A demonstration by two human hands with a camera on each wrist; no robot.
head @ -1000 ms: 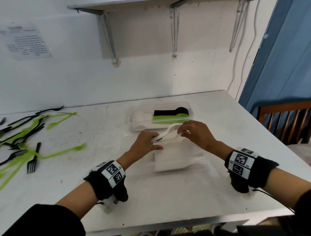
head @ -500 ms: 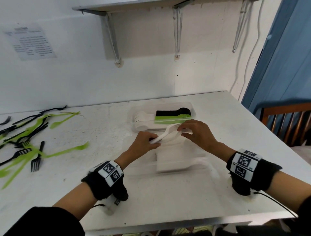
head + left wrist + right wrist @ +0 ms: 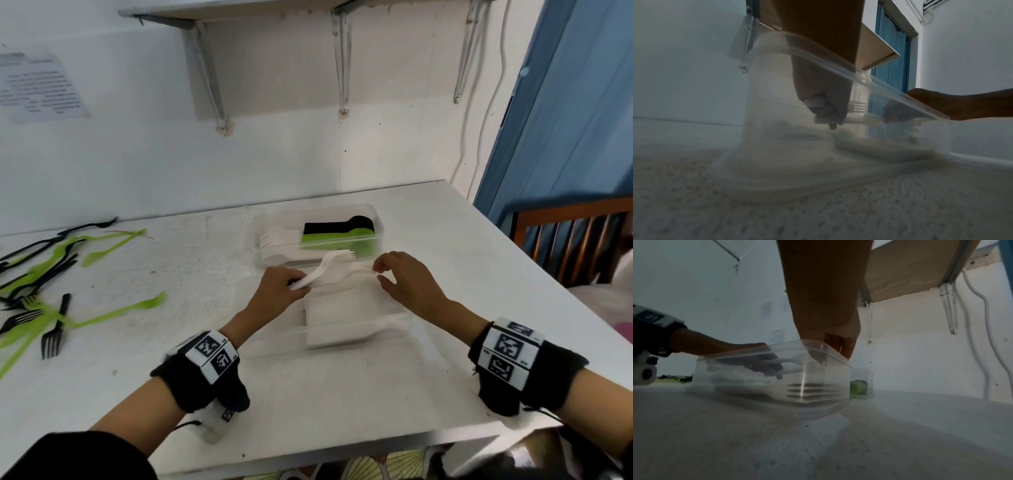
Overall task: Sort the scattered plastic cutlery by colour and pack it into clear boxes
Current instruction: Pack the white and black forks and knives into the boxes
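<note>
We are gripping white forks (image 3: 329, 265) by the handles with our left hand (image 3: 277, 294); our right hand (image 3: 407, 287) is pinching their far ends, above the near box's (image 3: 342, 337) rim.

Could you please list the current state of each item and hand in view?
Near clear box: open, holds stacked white cutlery.
Far clear box: open, holds white, black and green cutlery.
White forks: held above the near box.
Left hand: grips the fork handles.
Right hand: fingers curled at the forks' far end.
Loose green and black cutlery: scattered, unsorted.
</note>
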